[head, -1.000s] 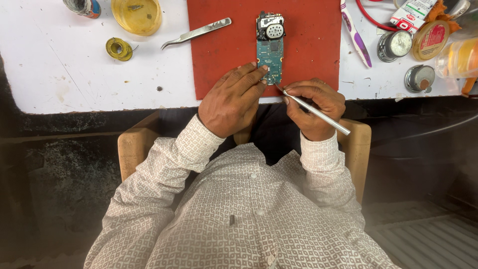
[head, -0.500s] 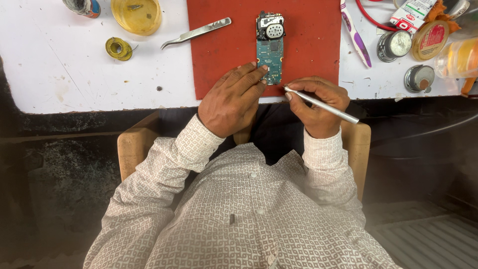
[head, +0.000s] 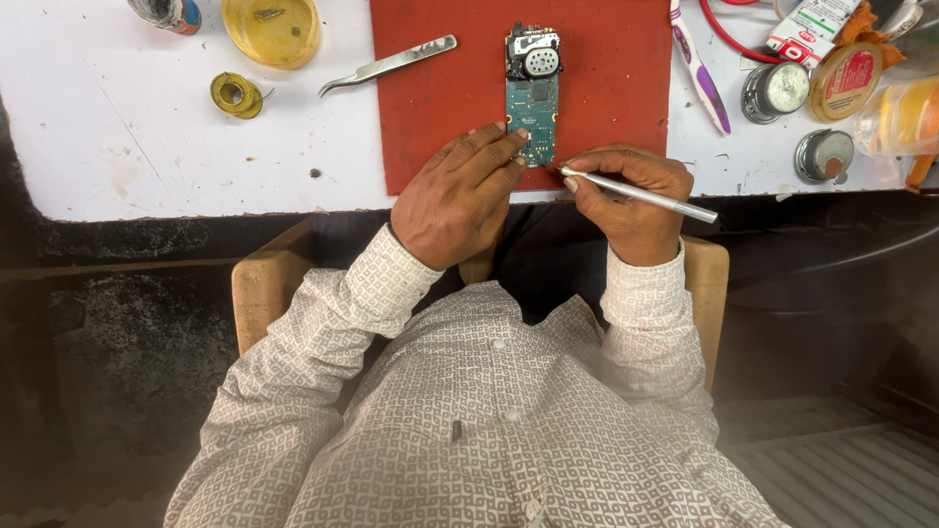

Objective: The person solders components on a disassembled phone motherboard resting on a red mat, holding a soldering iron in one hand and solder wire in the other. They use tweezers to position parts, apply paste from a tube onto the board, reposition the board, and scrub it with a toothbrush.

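A green phone circuit board with a round speaker at its far end lies on a red mat. My left hand rests on the mat's near edge, its fingertips pressing the board's near left corner. My right hand grips a thin silver tool like a pen. The tool's tip sits at the board's near right corner.
Metal tweezers lie across the mat's left edge. A solder spool and a yellow dish sit on the white table at left. A purple toothbrush, round tins and a bottle crowd the right.
My right hand has turned the silver tool from a steep slant to nearly level and brought its tip up to the board's near corner. My left hand has stayed put.
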Motion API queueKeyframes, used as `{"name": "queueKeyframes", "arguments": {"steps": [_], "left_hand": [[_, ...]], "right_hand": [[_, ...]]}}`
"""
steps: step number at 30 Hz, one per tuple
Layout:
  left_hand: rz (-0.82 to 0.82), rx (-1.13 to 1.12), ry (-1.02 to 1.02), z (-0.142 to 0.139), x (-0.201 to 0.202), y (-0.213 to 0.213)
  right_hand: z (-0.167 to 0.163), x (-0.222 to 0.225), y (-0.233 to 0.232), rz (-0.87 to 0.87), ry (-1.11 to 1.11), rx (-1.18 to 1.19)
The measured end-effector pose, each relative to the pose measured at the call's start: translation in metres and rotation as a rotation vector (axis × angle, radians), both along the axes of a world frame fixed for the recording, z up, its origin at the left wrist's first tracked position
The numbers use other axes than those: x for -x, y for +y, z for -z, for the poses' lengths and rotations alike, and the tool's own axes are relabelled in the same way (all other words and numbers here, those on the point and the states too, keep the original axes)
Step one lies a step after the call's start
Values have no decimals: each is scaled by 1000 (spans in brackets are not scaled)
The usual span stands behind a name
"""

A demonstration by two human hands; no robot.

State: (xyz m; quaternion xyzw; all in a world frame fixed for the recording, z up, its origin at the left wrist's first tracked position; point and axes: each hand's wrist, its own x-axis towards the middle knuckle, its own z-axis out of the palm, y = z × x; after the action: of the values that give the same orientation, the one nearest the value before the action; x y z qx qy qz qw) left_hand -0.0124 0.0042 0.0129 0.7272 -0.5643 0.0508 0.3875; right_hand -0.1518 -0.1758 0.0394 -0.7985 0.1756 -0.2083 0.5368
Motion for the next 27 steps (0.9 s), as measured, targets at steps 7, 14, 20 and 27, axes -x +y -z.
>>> {"name": "queueKeyframes", "arguments": {"steps": [7, 14, 20, 27], "left_hand": [[2, 2, -6, 1, 0, 1], [-3, 2, -6, 1, 1, 0], [0, 3, 1, -1, 1, 1], [1, -1, 0, -2, 0, 1]], "right_hand": [[2, 1, -1, -14, -20, -4], [4, 1, 1, -37, -40, 32], [3, 2, 1, -34, -35, 48], [4, 3, 0, -35, -33, 73]]}}
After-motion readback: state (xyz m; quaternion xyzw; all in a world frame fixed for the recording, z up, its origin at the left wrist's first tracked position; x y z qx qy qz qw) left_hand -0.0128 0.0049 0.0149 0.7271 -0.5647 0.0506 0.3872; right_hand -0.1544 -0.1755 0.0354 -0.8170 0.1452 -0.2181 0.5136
